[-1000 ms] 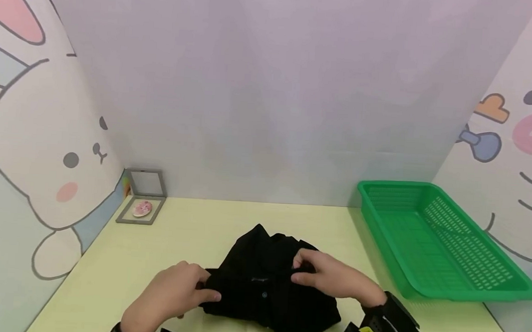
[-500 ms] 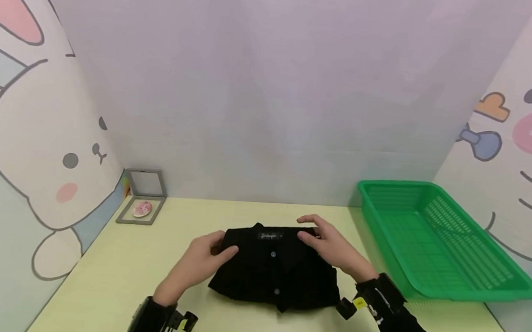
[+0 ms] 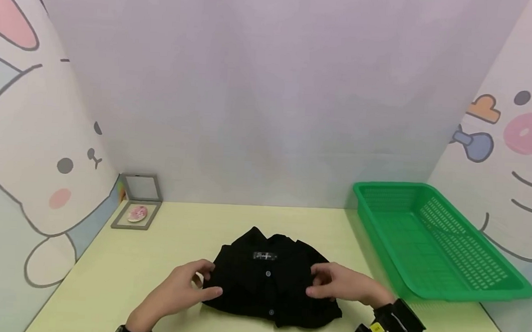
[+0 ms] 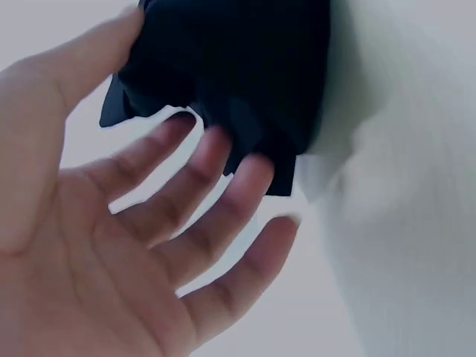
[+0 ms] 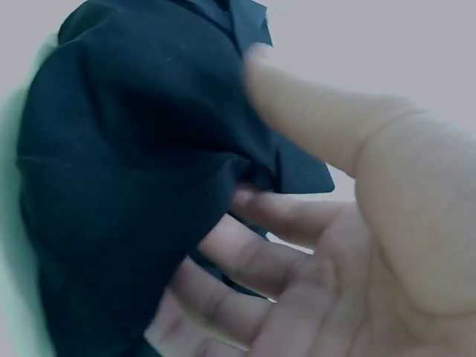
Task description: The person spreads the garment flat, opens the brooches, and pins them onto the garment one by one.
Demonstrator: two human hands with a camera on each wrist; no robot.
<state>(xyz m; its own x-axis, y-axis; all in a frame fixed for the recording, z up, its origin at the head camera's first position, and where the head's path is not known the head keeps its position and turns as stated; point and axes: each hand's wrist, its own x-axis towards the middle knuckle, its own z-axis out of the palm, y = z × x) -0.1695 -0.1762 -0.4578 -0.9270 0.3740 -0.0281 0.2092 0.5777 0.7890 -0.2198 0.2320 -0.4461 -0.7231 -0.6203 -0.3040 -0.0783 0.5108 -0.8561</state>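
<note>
A folded black button-up shirt (image 3: 282, 282) lies on the pale yellow table, its collar at the far side, with a label and buttons facing up. My left hand (image 3: 183, 287) is at the shirt's left edge. In the left wrist view its fingers (image 4: 208, 216) are spread and loosely bent, the thumb right at the cloth. On the other side is my right hand (image 3: 341, 283), at the shirt's right edge. The right wrist view shows its fingertips partly hidden behind the black cloth, while the thumb (image 5: 290, 97) stands well apart from them in front.
A green plastic basket (image 3: 405, 263) stands at the right of the table (image 3: 190, 232). In the far left corner sits a small grey open case (image 3: 143, 187) with a pink-and-white round item (image 3: 137, 213). Walls with cartoon prints rise on both sides, a plain curtain behind.
Both hands first moved away from me with the shirt's upper edge, then came back toward me to its sides. The collar area now bulges up behind the label.
</note>
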